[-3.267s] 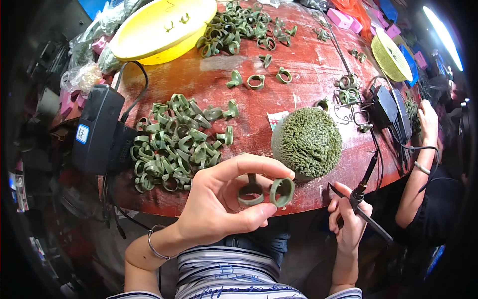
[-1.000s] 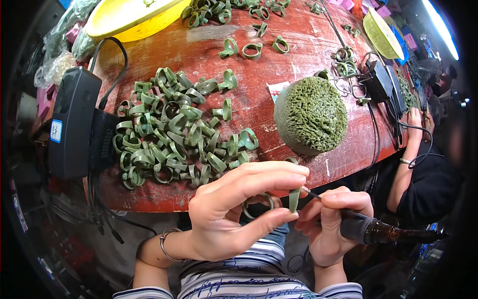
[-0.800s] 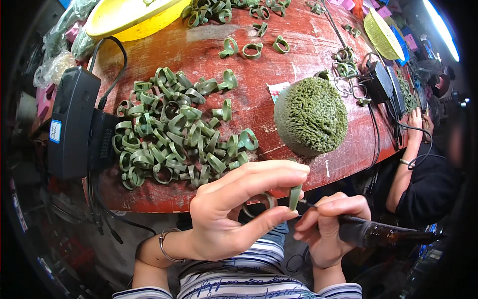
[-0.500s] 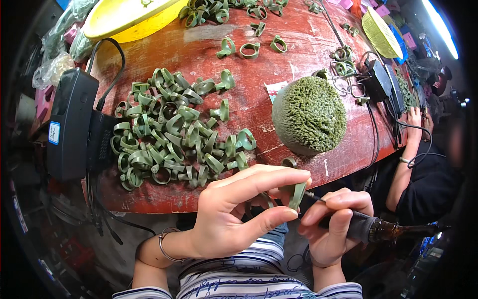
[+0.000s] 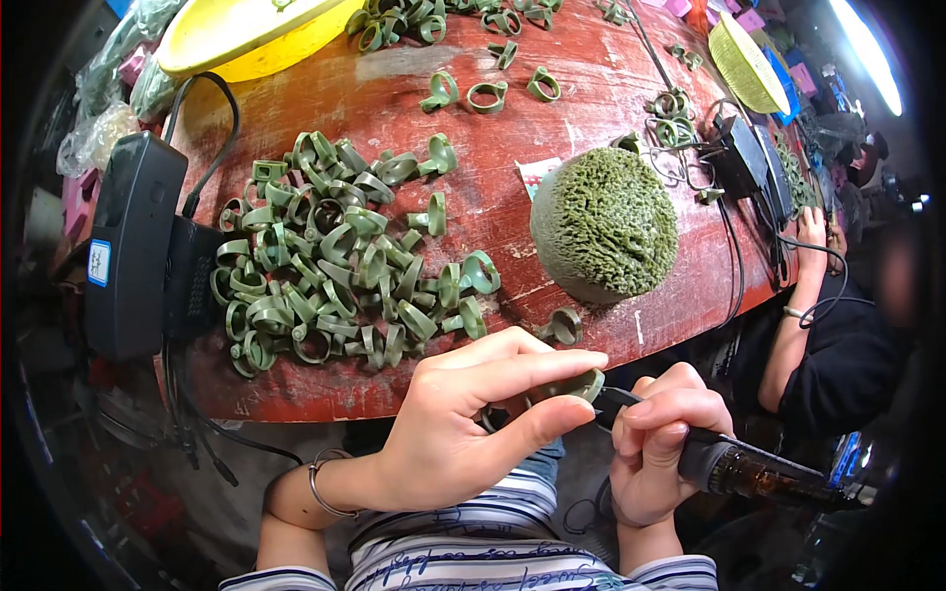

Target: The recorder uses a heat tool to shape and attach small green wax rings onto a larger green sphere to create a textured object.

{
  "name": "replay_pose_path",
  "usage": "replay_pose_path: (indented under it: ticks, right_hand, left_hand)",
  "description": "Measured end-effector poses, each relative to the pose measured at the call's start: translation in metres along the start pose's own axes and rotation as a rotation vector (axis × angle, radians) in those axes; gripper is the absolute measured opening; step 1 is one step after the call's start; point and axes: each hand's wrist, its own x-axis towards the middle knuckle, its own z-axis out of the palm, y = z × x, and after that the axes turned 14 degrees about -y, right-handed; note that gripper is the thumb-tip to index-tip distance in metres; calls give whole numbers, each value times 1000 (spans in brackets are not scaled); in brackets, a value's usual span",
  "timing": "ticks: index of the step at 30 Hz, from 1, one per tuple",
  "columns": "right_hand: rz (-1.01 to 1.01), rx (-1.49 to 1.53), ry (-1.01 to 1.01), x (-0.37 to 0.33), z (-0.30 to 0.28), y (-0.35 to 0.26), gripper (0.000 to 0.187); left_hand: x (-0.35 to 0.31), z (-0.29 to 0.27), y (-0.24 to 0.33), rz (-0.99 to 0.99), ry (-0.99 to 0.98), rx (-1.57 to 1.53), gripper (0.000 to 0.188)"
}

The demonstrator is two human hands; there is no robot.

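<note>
My left hand holds a green ring pinched between thumb and fingers above the table's front edge. Closed around the dark grip of a pen-shaped carving tool is my right hand. The tool has an amber handle, and its thin dark tip meets the ring's near right side. Another green ring lies on the table just beyond my left fingers. To the left spreads a heap of similar green rings.
A round green block with a rough, porous top stands on the worn red table. Black power boxes with cords sit at left and right. At the back are a yellow basin and basket. Another person's arm rests at right.
The ring in my left hand has turned from upright to a flatter tilt. My right hand has rotated, and the tool's rear end has swung downward. The whole view has shifted slightly.
</note>
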Motion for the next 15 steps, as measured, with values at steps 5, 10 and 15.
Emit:
replay_pose_path:
  ticks: [5, 10, 15]
  right_hand:
    - [-43, -62, -67, 0, -5, 4, 21]
    - [57, 29, -69, -4, -10, 2, 25]
    - [252, 168, 111, -7, -11, -2, 30]
  left_hand:
    - [0, 2, -2, -52, 42, 14, 33]
    - [-2, 5, 4, 8, 234, 182, 41]
    - [-6, 8, 3, 1, 205, 144, 56]
